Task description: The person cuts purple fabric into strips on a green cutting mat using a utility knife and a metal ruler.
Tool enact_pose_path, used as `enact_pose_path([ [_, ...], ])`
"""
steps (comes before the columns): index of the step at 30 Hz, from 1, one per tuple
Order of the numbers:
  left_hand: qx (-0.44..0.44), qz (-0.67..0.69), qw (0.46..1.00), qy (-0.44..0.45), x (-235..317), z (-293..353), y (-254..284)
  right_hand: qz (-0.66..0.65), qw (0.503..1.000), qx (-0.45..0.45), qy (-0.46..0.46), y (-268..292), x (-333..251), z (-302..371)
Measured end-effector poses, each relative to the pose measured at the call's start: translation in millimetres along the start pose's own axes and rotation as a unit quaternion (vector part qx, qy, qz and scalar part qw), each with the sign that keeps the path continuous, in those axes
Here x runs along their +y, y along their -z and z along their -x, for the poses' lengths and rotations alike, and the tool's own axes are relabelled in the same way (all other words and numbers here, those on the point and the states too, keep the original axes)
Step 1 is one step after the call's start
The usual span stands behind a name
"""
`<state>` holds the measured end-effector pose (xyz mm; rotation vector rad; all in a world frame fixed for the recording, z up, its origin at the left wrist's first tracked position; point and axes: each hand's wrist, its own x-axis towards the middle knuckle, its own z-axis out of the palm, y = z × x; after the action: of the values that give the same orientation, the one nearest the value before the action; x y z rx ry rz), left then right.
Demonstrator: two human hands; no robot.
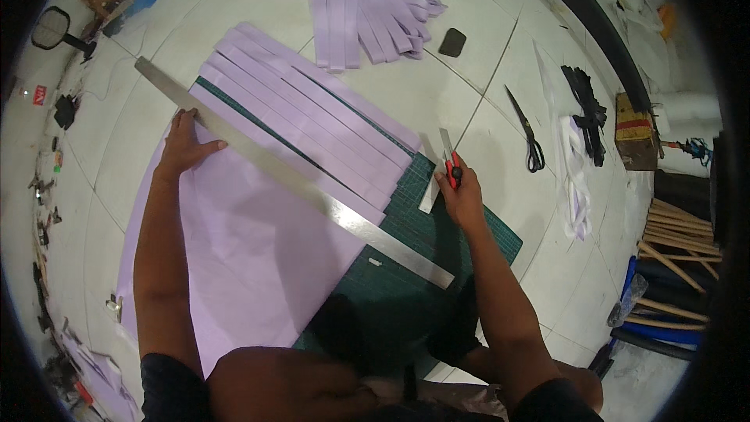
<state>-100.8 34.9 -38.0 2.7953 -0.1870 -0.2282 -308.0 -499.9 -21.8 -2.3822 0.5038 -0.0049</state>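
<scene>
A long metal ruler (336,207) lies slantwise over lilac fabric (258,242) and a green cutting mat (414,219). My left hand (186,144) rests flat near the ruler's far left end, thumb stretched out, pressing on the ruler's edge and the fabric. Beyond the ruler, several parallel lilac strips (305,109) lie side by side, with slits of the mat showing between them. In my right hand (466,195) is a red box cutter (452,170), its blade out and pointing away from me, held over the mat's right side. A short pale ruler (428,194) lies beside that hand.
Bundled lilac strips (336,16) lie on the tiles at the far side, near a dark flat pad (452,42). Black scissors (529,133), a black strap bundle (587,113) and white ribbon (574,187) are to the right. Wooden sticks (680,234) are stacked farther right.
</scene>
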Motion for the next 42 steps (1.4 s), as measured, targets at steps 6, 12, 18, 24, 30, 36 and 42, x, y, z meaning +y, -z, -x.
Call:
enact_pose_path([
  [6,-0.015,0.0,0.999,0.03,24,3,0,-0.04,0.995,-0.071,-0.053,1,27,-7],
  [12,-0.009,0.003,1.0,0.021,7,6,3,-0.289,0.937,-0.087,-0.175,11,5,12],
  [18,-0.012,0.018,1.0,0.015,10,4,2,-0.361,0.908,-0.11,-0.182,-11,-7,26],
  [24,-0.018,0.007,1.0,0.016,10,1,2,-0.344,0.917,-0.108,-0.171,-33,-17,24],
  [30,-0.014,-0.021,0.999,0.042,13,4,0,-0.28,0.94,-0.11,-0.16,-36,-21,25],
  [36,-0.012,-0.012,0.999,0.04,14,5,-1,-0.25,0.95,-0.117,-0.146,-37,-15,23],
  [42,-0.012,-0.041,0.997,0.065,18,4,-4,-0.273,0.943,-0.112,-0.153,-38,-12,22],
])
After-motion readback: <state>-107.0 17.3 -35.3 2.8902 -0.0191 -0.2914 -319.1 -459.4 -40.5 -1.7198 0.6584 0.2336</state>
